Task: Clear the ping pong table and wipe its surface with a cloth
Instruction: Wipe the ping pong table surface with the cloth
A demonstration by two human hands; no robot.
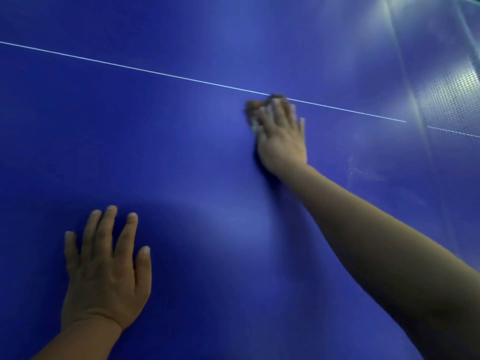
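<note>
The blue ping pong table fills the view, with a thin white centre line running across it. My right hand is stretched far out and presses flat on a small greyish cloth, which is blurred and mostly hidden under the fingers, right at the white line. My left hand lies flat on the table close to me, fingers spread, with nothing in it.
The net crosses the table at the far right, with its mesh showing. A faint whitish smudge marks the surface to the right of my right wrist.
</note>
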